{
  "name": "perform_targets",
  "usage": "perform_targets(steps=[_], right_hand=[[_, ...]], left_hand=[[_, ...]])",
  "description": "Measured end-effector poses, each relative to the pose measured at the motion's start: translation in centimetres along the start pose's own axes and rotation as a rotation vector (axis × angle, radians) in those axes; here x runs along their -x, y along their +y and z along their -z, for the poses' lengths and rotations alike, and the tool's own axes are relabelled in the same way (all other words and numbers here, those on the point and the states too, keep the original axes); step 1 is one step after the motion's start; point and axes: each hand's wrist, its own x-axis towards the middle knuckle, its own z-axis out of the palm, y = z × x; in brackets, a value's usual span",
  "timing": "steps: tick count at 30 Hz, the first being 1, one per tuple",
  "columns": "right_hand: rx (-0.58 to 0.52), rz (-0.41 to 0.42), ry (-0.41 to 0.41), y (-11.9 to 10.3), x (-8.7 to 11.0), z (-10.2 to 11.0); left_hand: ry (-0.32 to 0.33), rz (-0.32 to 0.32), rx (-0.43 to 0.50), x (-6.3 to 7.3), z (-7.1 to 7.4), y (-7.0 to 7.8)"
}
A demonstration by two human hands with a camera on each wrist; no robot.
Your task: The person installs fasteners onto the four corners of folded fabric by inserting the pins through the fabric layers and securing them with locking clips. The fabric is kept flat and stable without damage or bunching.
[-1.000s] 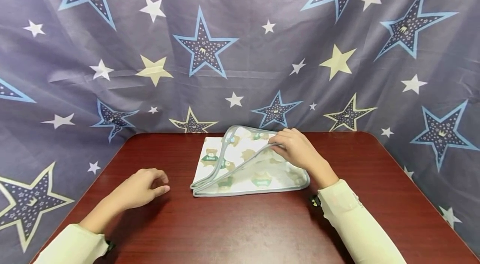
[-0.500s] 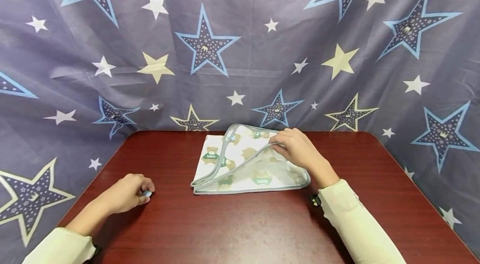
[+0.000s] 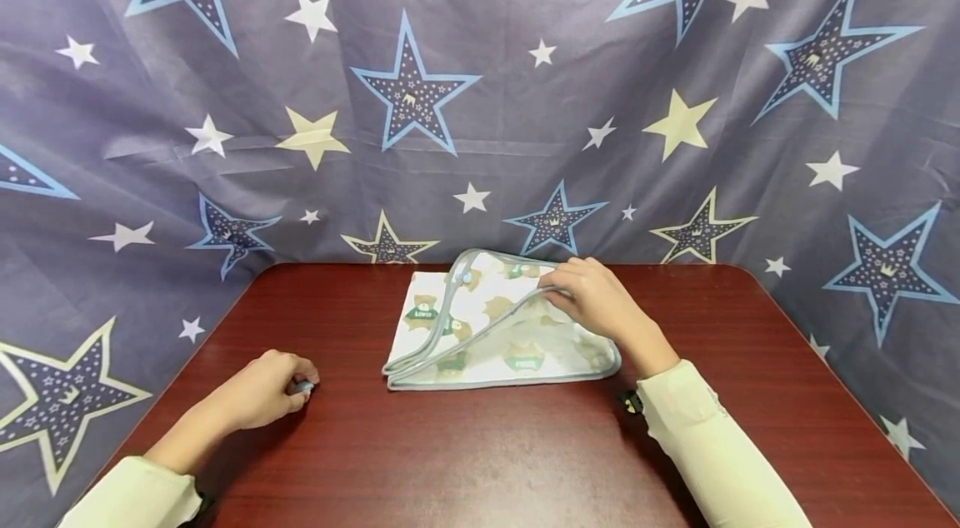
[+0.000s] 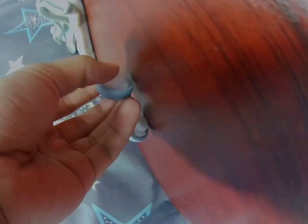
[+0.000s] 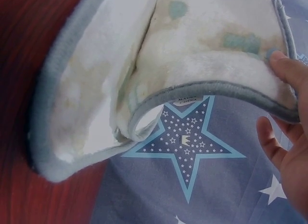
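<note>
My left hand [image 3: 262, 395] is over the table's left side, pinching a small light-blue rounded piece [image 4: 115, 91] between thumb and fingers. A second similar piece [image 4: 139, 130] shows by the fingertips in the left wrist view; its exact kind is unclear. To the right, a folded white cloth [image 3: 435, 303] with bear prints and grey-blue edging lies at the middle of the table. My right hand [image 3: 592, 299] pinches the upper layer's edge and holds it raised, so the inside shows. A small blue knob [image 3: 467, 278] sits on the cloth near its far left edge.
The dark red wooden table [image 3: 480, 453] has rounded far corners. A grey star-patterned curtain [image 3: 480, 95] hangs behind it and along both sides. In the left wrist view a pale object [image 4: 65, 21] stands at the table's edge, partly out of frame.
My left hand has moved left and lower, then slightly back to the right. A light-blue piece now shows between its fingers. My right hand and the cloth have stayed still.
</note>
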Motion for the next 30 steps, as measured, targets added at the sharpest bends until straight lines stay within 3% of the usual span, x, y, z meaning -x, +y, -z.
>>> perform_targets(steps=[7, 15, 22, 30], right_hand=[[0.009, 0.005, -0.003, 0.0, 0.0, 0.1], [0.006, 0.006, 0.008, -0.1, 0.0, 0.2], [0.007, 0.020, 0.009, -0.2, -0.1, 0.1], [0.008, 0.016, -0.001, -0.4, -0.1, -0.1]], left_hand=[[0.085, -0.011, 0.023, -1.6, 1.4, 0.6], [0.216, -0.010, 0.096, -5.1, 2.8, 1.5], [0.278, 0.026, 0.226, -8.0, 2.4, 2.4], [0.369, 0.081, 0.367, -11.5, 1.0, 4.2]])
